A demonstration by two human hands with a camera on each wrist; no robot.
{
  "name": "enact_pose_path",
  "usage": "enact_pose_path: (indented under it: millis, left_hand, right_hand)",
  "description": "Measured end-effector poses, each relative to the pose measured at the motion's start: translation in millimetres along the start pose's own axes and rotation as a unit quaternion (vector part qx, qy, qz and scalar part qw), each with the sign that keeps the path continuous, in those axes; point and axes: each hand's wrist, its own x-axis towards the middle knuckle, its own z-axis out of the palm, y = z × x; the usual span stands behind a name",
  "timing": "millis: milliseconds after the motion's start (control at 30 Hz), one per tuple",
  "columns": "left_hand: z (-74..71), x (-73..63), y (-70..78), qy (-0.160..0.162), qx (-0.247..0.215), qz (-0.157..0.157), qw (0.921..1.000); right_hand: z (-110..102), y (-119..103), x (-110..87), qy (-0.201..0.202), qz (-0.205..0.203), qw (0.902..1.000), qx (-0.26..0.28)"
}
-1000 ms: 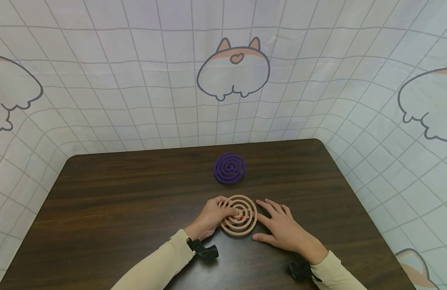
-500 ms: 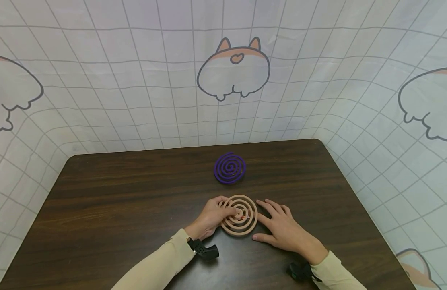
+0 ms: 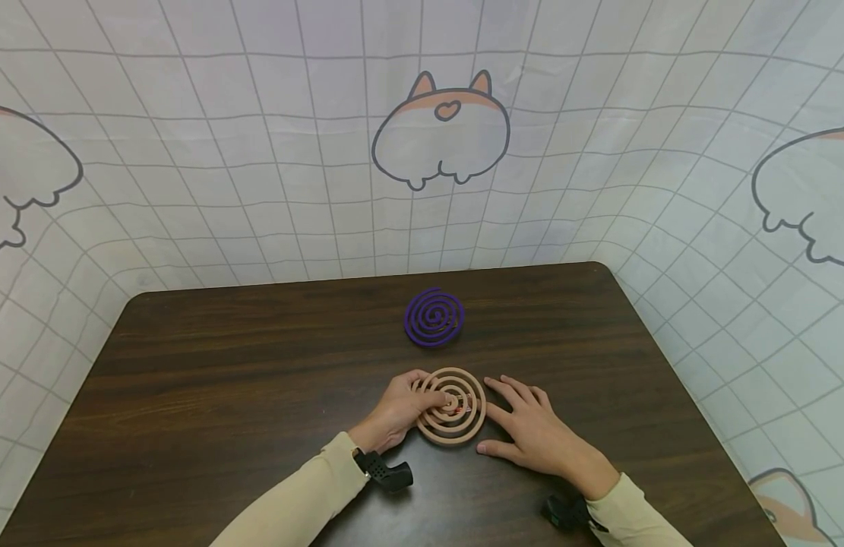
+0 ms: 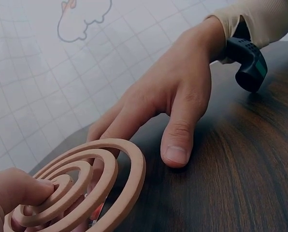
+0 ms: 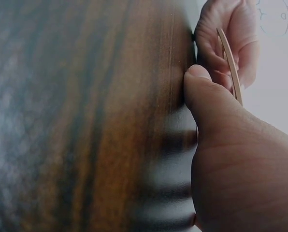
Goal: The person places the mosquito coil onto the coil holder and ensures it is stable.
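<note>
In the head view my left hand (image 3: 399, 406) grips a tan mosquito coil (image 3: 450, 441) from its left side. The thumb presses on the coil's centre, with the other fingers under it. Through the gaps in the spiral shows a small red and white patch (image 4: 96, 212), in the left wrist view. My right hand (image 3: 534, 433) rests on the table just right of the coil, its fingers spread and holding nothing. The right wrist view catches the coil edge-on, tilted in the left hand. Farther back lies a purple mosquito coil (image 3: 435, 316).
The dark wooden table (image 3: 223, 365) has rounded far corners. A white grid-patterned curtain (image 3: 278, 152) with cartoon animals hangs behind it and along both sides. Black wrist devices (image 3: 387, 472) are strapped on both wrists.
</note>
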Motion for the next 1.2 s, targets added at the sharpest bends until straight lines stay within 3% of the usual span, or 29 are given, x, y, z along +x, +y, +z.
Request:
enact_pose_path:
  millis: [1200]
  left_hand:
    - [2.4, 0.1, -0.1, 0.022, 0.004, 0.010, 0.9997]
  right_hand:
    - [1.4, 1.1, 0.9, 0.001, -0.002, 1.0000, 0.005]
